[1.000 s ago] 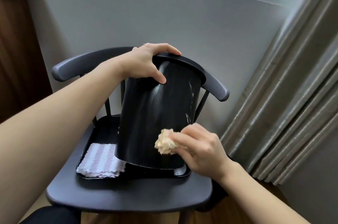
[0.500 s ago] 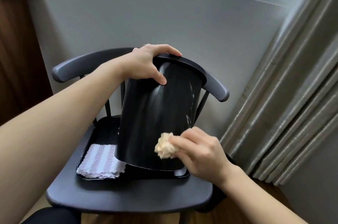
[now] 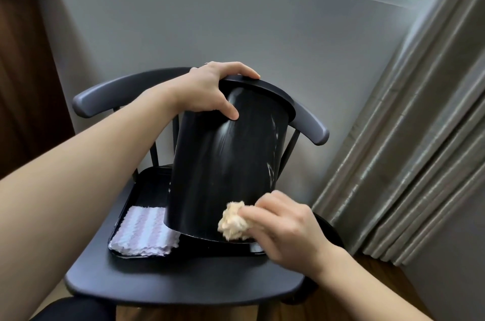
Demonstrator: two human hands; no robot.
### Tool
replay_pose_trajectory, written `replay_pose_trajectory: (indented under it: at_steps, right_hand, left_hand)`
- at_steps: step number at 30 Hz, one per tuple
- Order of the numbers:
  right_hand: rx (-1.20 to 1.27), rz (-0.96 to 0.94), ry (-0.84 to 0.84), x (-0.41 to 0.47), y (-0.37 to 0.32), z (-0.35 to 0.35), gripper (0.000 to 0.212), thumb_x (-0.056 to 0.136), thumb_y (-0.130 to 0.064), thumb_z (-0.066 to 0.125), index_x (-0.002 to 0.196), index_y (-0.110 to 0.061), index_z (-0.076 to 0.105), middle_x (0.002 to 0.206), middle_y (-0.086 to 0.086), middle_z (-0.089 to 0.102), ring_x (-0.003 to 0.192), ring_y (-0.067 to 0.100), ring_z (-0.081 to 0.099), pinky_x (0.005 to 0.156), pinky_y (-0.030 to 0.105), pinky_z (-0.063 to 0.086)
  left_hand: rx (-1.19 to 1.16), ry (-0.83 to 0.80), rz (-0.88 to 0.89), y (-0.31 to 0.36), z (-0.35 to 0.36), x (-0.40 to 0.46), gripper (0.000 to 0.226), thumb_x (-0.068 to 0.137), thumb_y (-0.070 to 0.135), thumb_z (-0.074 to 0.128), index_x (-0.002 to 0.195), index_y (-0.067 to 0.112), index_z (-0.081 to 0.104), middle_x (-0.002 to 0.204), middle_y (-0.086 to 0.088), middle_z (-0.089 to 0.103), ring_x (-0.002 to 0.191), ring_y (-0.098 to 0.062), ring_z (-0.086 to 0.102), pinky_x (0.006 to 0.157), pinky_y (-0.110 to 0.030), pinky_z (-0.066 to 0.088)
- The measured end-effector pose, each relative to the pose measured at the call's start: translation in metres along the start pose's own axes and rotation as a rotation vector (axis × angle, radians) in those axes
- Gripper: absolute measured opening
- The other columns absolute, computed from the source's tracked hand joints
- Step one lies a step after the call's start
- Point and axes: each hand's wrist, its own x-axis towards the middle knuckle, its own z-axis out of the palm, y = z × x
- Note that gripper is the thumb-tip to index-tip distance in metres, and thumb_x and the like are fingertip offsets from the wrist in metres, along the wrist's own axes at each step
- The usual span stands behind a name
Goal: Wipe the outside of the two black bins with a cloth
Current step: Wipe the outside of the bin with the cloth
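Note:
A black bin (image 3: 223,163) stands tilted on a black tray (image 3: 147,189) on a chair, its rim leaning away from me. My left hand (image 3: 210,92) grips the bin's rim, thumb on the outer wall. My right hand (image 3: 283,226) holds a crumpled beige cloth (image 3: 233,221) pressed against the lower right of the bin's wall, near its base. Pale streaks show on the bin's right side. Only one black bin is in view.
A folded white and lilac striped cloth (image 3: 144,231) lies in the tray's left part. The dark chair (image 3: 183,284) has a curved backrest behind the bin. Grey curtains (image 3: 420,150) hang at the right, a wall behind, wooden floor below.
My right hand has slid the beige cloth slightly downward along the bin's lower wall, toward its base. The left hand and the bin have kept their position.

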Motion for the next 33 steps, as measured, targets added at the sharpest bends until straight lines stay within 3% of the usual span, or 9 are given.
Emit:
replay_pose_trajectory:
  at_steps: [5, 11, 14, 18, 20, 24, 33]
  right_hand:
    - [0.026, 0.226, 0.220, 0.016, 0.010, 0.003, 0.022, 0.085, -0.020, 0.076, 0.105, -0.009, 0.074, 0.086, 0.003, 0.063, 0.074, 0.023, 0.060, 0.061, 0.038, 0.054]
    - [0.113, 0.049, 0.073, -0.017, 0.002, 0.013, 0.023, 0.089, -0.026, 0.073, 0.110, -0.018, 0.068, 0.089, 0.001, 0.062, 0.076, 0.021, 0.059, 0.059, 0.034, 0.052]
    - [0.131, 0.094, 0.108, -0.016, 0.006, 0.012, 0.022, 0.089, -0.025, 0.073, 0.109, -0.015, 0.071, 0.089, 0.001, 0.063, 0.076, 0.021, 0.060, 0.061, 0.035, 0.053]
    - [0.130, 0.145, 0.151, -0.013, 0.007, 0.016, 0.024, 0.089, -0.027, 0.074, 0.109, -0.013, 0.072, 0.089, 0.002, 0.065, 0.077, 0.022, 0.061, 0.063, 0.036, 0.054]
    - [0.133, 0.149, 0.156, -0.015, 0.006, 0.017, 0.025, 0.090, -0.028, 0.073, 0.112, -0.016, 0.069, 0.089, 0.002, 0.064, 0.077, 0.022, 0.061, 0.062, 0.036, 0.054]
    - [0.144, 0.141, 0.154, -0.016, 0.004, 0.017, 0.026, 0.090, -0.029, 0.074, 0.113, -0.018, 0.068, 0.089, 0.001, 0.063, 0.077, 0.020, 0.060, 0.063, 0.034, 0.053]
    - [0.140, 0.061, 0.081, -0.023, 0.000, 0.011, 0.028, 0.088, -0.029, 0.076, 0.113, -0.022, 0.067, 0.088, 0.000, 0.063, 0.076, 0.019, 0.059, 0.059, 0.032, 0.052]
  left_hand:
    - [0.017, 0.004, 0.002, 0.000, 0.001, 0.002, 0.077, 0.054, 0.036, 0.081, 0.114, 0.075, 0.052, 0.145, 0.011, 0.047, 0.137, -0.029, 0.040, 0.114, -0.051, 0.038]
    - [0.010, 0.003, 0.022, 0.000, 0.002, 0.003, 0.076, 0.055, 0.032, 0.081, 0.114, 0.072, 0.054, 0.142, 0.015, 0.050, 0.135, -0.027, 0.042, 0.113, -0.049, 0.040]
    - [-0.009, -0.003, 0.009, 0.001, 0.000, 0.003, 0.071, 0.059, 0.030, 0.077, 0.115, 0.068, 0.054, 0.139, 0.011, 0.051, 0.133, -0.028, 0.044, 0.110, -0.048, 0.043]
    - [0.238, 0.108, 0.003, 0.017, 0.008, 0.009, 0.060, 0.062, 0.037, 0.057, 0.122, 0.038, 0.049, 0.123, 0.009, 0.053, 0.125, -0.023, 0.041, 0.102, -0.042, 0.030]
    - [0.360, 0.155, 0.031, 0.024, 0.017, 0.011, 0.062, 0.066, 0.044, 0.055, 0.126, 0.031, 0.045, 0.125, 0.007, 0.054, 0.125, -0.023, 0.041, 0.101, -0.045, 0.029]
    - [0.485, 0.160, 0.050, 0.018, 0.027, 0.012, 0.084, 0.069, 0.059, 0.079, 0.142, 0.045, 0.039, 0.120, 0.005, 0.048, 0.131, -0.025, 0.036, 0.106, -0.047, 0.025]
    - [0.312, 0.175, 0.020, 0.021, 0.017, 0.007, 0.081, 0.066, 0.041, 0.091, 0.135, 0.054, 0.049, 0.114, 0.005, 0.050, 0.127, -0.021, 0.036, 0.112, -0.042, 0.025]
